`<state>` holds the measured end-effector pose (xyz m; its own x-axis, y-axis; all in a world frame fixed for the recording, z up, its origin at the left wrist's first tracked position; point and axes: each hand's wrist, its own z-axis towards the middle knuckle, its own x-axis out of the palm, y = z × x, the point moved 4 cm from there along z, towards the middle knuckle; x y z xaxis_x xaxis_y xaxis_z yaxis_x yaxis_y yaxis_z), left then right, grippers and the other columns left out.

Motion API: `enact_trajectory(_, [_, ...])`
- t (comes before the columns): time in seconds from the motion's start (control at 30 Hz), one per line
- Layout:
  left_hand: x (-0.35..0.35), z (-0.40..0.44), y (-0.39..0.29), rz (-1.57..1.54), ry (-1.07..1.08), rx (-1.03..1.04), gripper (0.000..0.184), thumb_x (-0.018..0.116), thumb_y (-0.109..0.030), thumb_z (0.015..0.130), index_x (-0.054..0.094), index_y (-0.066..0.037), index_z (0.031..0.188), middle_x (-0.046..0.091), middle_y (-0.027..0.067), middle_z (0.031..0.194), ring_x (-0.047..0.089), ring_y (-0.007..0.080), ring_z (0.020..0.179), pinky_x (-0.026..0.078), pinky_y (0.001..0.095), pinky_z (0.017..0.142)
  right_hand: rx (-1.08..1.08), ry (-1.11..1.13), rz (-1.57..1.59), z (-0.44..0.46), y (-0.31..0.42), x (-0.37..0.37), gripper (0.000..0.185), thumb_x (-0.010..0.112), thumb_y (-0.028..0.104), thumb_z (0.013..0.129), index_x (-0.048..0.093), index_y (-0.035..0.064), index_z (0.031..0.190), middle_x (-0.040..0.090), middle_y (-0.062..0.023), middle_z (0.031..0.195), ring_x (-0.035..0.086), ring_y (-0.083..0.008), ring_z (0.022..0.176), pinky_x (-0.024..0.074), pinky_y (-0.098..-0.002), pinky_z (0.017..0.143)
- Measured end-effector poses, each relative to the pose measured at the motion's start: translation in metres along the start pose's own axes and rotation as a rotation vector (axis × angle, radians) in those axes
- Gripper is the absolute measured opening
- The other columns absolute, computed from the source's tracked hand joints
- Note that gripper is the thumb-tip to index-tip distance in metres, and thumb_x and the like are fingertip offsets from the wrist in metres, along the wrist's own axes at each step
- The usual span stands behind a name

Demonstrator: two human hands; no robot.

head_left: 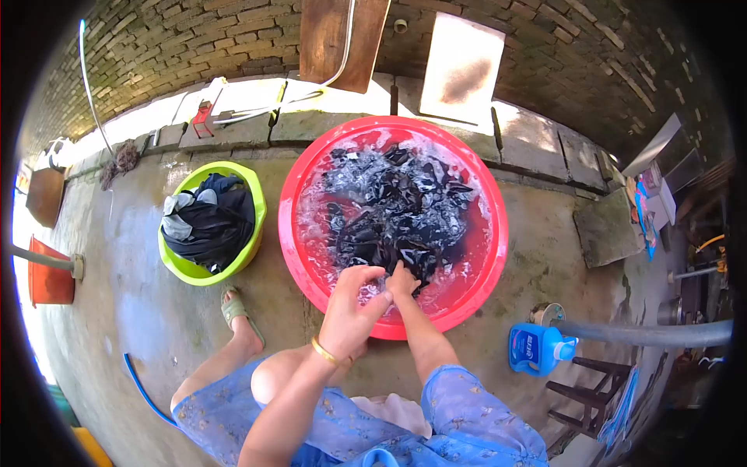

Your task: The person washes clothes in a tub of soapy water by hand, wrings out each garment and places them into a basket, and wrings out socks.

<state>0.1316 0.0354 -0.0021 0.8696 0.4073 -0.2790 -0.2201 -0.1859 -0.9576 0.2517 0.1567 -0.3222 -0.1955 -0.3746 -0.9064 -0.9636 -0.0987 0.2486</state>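
Dark wet clothes [397, 206] lie bunched in a wide red plastic basin [289, 218], and I see it standing on a grey concrete floor [140, 319] with damp-looking patches. Beyond it runs a ledge of stone slabs [311, 128] at the foot of a brown brick wall [210, 43]; a brown wooden board [338, 47] and a pale rectangular board [461, 66] lean there, side by side.

The clothes spread across the middle of the basin in crumpled folds, so I cannot pick out one long axis or a direction they point. Foamy water [315, 222] surrounds them, whiter in streaks over the cloth.

The right hand [401, 282] reaches down to the near edge of the clothes, its fingertips among the folds — whether they pinch cloth, I cannot tell. The left hand [354, 311], above a gold-coloured bangle [324, 352], is over the near rim with thumb and fingers apart, loosely curved, and I make out nothing pinched between them.

To the left, a lime-green plastic basin [260, 204] contains black clothes [218, 233] with a grey cloth [177, 226] at one side. Farther left is an orange bucket [53, 282], its contents hidden from me. Right of the red basin I see a blue plastic bottle [525, 350] with a light-blue cap — near a dark wooden stool [583, 393].
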Motion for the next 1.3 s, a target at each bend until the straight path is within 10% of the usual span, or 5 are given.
enact_trajectory(0.1, [-0.005, -0.002, -0.008, 0.006, 0.033, 0.012, 0.033, 0.065, -0.013, 0.078, 0.059, -0.004, 0.110, 0.056, 0.0089, 0.109, 0.055, 0.0198, 0.101, 0.044, 0.0296, 0.084, -0.099, -0.056, 0.109, 0.033, -0.048, 0.143, 0.030, 0.049, 0.023, 0.085, 0.056, 0.0062, 0.109, 0.065, -0.0190, 0.094, 0.061, -0.0348, 0.096, 0.0403, -0.0496, 0.090])
enact_trajectory(0.3, [-0.009, -0.005, 0.005, -0.053, 0.028, -0.041, 0.031, 0.064, -0.010, 0.079, 0.059, -0.002, 0.108, 0.057, 0.0086, 0.106, 0.056, 0.0180, 0.099, 0.045, 0.0285, 0.083, -0.160, 0.732, -0.196, 0.005, -0.047, 0.088, 0.056, 0.052, 0.041, 0.083, 0.047, 0.0123, 0.131, 0.048, -0.0170, 0.132, 0.045, -0.0318, 0.123, 0.0356, -0.0420, 0.102])
enact_trajectory(0.63, [-0.016, 0.010, 0.041, -0.584, -0.319, -0.278, 0.019, 0.063, -0.007, 0.078, 0.064, -0.002, 0.097, 0.063, 0.0024, 0.084, 0.056, 0.0077, 0.074, 0.045, 0.0224, 0.064, -0.668, -0.008, 0.518, -0.063, 0.080, -0.272, 0.041, 0.072, 0.005, 0.058, 0.061, -0.0010, 0.097, 0.063, -0.0183, 0.091, 0.062, -0.0289, 0.086, 0.0467, -0.0344, 0.077])
enact_trajectory(0.93, [-0.014, 0.023, 0.077, -0.808, -0.334, -0.444, 0.015, 0.060, -0.008, 0.083, 0.059, -0.007, 0.098, 0.060, 0.0002, 0.078, 0.058, 0.0090, 0.066, 0.045, 0.0208, 0.056, -0.903, -0.017, 0.978, -0.162, 0.141, -0.466, 0.030, 0.065, -0.007, 0.064, 0.061, -0.0039, 0.094, 0.064, -0.0042, 0.084, 0.058, -0.0109, 0.077, 0.0471, -0.0247, 0.074])
enact_trajectory(1.3, [-0.015, 0.019, 0.049, -0.874, -0.445, -0.392, 0.016, 0.058, -0.005, 0.084, 0.058, -0.005, 0.100, 0.062, 0.0033, 0.085, 0.060, 0.0128, 0.075, 0.047, 0.0248, 0.064, -0.771, -0.036, 0.405, -0.070, 0.102, -0.263, 0.043, 0.071, 0.017, 0.070, 0.055, 0.0076, 0.108, 0.064, -0.0142, 0.101, 0.060, -0.0361, 0.094, 0.0462, -0.0440, 0.080])
